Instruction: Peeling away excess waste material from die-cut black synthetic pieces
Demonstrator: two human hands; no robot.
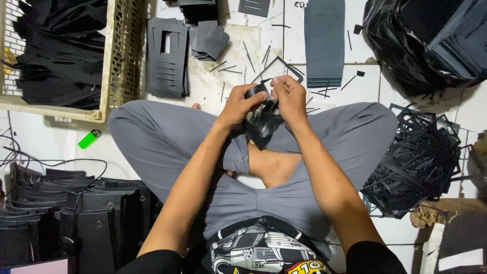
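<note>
Black die-cut strip [262,119] pinched at its top between left hand [240,104] and right hand [290,96]. Both hands grasp it; remainder hangs below the fingers, above the crossed legs [167,137].

A white tiled floor [45,137] carries everything. Taking the green lighter [89,138] as the landmark: a cream plastic crate [117,56] sits just above it, a stack of black cut sheets [167,58] up and to its right, dark wallets [76,218] below it, and a heap of black offcut frames [421,162] far to its right.
</note>
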